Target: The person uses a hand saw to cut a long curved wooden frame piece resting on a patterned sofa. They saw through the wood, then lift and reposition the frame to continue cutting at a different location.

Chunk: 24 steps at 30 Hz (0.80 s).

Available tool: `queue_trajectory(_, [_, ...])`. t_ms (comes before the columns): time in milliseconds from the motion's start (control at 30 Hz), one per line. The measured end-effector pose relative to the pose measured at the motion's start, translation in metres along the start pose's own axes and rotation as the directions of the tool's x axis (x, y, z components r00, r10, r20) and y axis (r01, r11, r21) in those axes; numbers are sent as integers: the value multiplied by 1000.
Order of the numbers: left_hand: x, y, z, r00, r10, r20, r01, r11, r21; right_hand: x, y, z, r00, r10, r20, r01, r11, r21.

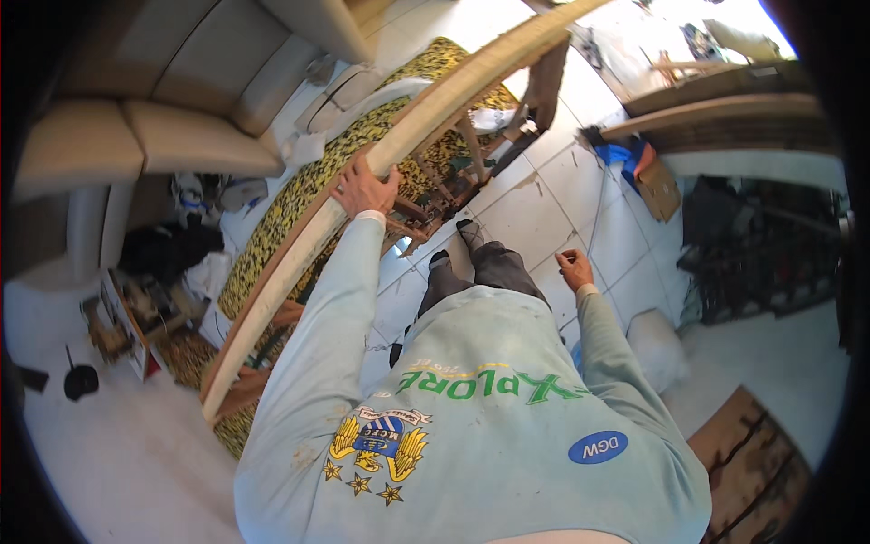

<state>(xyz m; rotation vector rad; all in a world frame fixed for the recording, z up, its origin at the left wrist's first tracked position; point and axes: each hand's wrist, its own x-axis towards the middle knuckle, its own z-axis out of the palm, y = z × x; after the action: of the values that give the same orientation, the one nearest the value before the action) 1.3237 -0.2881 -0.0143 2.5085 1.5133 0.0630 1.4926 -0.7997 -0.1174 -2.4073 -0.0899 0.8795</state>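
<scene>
My left hand (364,188) is closed over the pale edge of a long wooden frame (435,109), its fingers reaching across the top rail. The frame stands on its side, running from the lower left to the upper right, with brown crosspieces showing beneath the rail. My right hand (575,269) hangs over the tiled floor at my right side, away from the frame. Its fingers are curled and the thumb presses toward the forefinger; whatever may be between them is too small to make out.
Beyond the frame lies a yellow-and-black patterned cloth (263,245), with a beige sofa (181,136) behind it. Stacked wooden boards (725,113), a cardboard box (657,188) and a dark crate (752,263) stand on the right. A white sack (657,349) sits near my right arm.
</scene>
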Motion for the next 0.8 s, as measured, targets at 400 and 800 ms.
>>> queue_trajectory(400, [9,3,13,997,70,-17,-66,979,190,-264,122,126,863,505,26,-499,844,196])
queue_trajectory(800, [4,-29,17,971,207,-119,-161,935,316,-386,175,156,683,723,-101,-611,642,463])
